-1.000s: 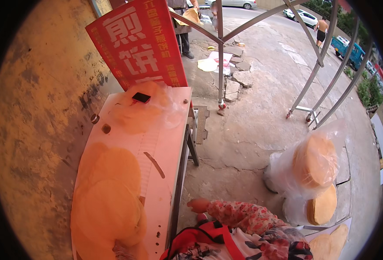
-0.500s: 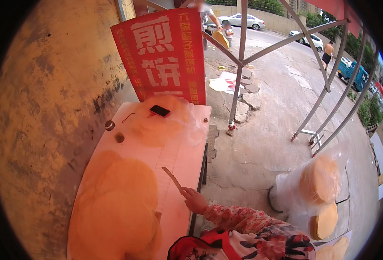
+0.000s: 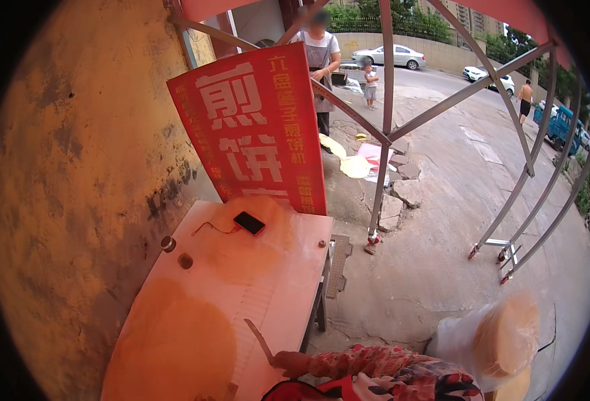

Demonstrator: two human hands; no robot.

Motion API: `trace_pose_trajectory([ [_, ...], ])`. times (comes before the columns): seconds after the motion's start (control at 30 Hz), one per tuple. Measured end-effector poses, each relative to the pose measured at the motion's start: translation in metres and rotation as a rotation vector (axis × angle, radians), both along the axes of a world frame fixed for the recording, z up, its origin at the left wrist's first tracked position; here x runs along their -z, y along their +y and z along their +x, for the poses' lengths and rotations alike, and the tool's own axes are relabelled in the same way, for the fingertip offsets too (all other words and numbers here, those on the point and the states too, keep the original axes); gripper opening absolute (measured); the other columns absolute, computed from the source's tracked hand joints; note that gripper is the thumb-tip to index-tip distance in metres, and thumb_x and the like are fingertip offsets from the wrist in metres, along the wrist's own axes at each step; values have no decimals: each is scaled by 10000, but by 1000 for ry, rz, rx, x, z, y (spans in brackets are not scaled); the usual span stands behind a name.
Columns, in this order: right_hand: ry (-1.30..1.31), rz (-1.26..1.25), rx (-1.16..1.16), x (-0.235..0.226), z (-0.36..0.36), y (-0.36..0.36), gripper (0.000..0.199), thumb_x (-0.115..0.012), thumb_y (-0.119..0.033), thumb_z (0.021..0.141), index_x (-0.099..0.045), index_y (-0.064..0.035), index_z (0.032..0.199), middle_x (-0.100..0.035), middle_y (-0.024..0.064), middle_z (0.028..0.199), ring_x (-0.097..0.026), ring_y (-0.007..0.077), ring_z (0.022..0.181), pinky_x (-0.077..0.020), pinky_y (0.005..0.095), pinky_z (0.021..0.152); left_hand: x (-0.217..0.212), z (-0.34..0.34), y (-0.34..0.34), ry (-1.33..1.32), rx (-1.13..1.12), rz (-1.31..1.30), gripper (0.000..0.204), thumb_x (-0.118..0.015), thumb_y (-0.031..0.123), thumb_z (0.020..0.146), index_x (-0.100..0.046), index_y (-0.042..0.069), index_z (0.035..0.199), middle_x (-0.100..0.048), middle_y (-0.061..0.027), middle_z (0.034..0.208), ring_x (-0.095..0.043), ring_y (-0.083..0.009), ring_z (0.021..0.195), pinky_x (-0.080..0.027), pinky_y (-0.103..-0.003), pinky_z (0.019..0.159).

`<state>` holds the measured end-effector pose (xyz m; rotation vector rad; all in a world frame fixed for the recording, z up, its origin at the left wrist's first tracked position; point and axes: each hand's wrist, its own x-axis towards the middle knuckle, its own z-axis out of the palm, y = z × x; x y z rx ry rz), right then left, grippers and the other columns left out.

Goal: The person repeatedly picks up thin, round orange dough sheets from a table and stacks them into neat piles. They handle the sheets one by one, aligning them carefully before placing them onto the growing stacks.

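My right hand [image 3: 291, 363], at the end of a floral sleeve, is closed around one end of a thin, flat, knife-like tool [image 3: 260, 341]. The tool points away and slightly left over the pink-looking tabletop [image 3: 278, 294]. Left of it lies a broad stack of round, thin pancakes [image 3: 178, 347], its near part cut off by the lower edge. Farther along the table is another pancake pile [image 3: 241, 250] under clear plastic, with a dark phone [image 3: 249, 222] resting on it. My left hand is out of view.
A red sign [image 3: 255, 134] stands behind the table, a stained wall [image 3: 74, 167] to the left. Plastic-bagged pancakes [image 3: 509, 334] stand at lower right. Metal frame posts [image 3: 387, 100] rise beyond. A person in an apron [image 3: 323, 60] and a child [image 3: 370, 83] stand farther off.
The view has tilted up, so everything sits lower. My right hand still holds the tool. The person in the back no longer holds the yellow sheet; yellow sheets lie on the ground nearby.
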<state>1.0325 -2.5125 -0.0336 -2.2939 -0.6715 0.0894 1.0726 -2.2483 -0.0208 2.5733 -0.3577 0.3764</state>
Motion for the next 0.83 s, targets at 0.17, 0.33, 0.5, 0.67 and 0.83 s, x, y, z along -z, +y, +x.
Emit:
trace_pose_trajectory([
  [0.17,226,278,-85,-21,5,-68,397,-595,-186,825,-549,-26,1185,-534,159,1252,-490,316,1177,-393,386,1004,14,-13,-59,-2,-53,-154,783,-603,613,788,-453,82,1344,-335,-144,1465,-298,-347,1358,-253,-546,1074],
  [0.33,27,187,372,-27,19,-189,318,-584,-99,795,-588,-31,1105,-596,145,1132,-548,320,1083,-453,416,915,29,-22,-133,231,-284,199,744,-571,622,803,-489,88,1315,-377,-140,1439,-331,-343,1339,-297,-545,1040],
  [0.5,-216,70,551,-29,51,-263,426,-560,-40,741,-534,-17,1165,-522,174,1221,-483,363,1152,-450,434,927,76,-28,-151,-316,-567,925,801,-514,697,784,-459,138,1354,-356,-120,1463,-326,-306,1355,-276,-559,1041],
  [0.67,-197,-84,525,-20,74,-281,517,-591,-71,741,-486,-20,1245,-399,214,1368,-394,417,1241,-407,462,994,75,-22,-154,-188,-554,520,807,-379,684,851,-327,131,1436,-322,-110,1486,-306,-306,1367,-230,-591,1047],
  [0.83,-84,-168,503,-23,75,-274,463,-572,-30,721,-508,-17,1180,-392,204,1361,-363,422,1276,-425,505,951,74,-27,-169,-244,-557,618,727,-237,603,943,-264,89,1457,-300,-91,1499,-277,-294,1384,-213,-512,1093],
])
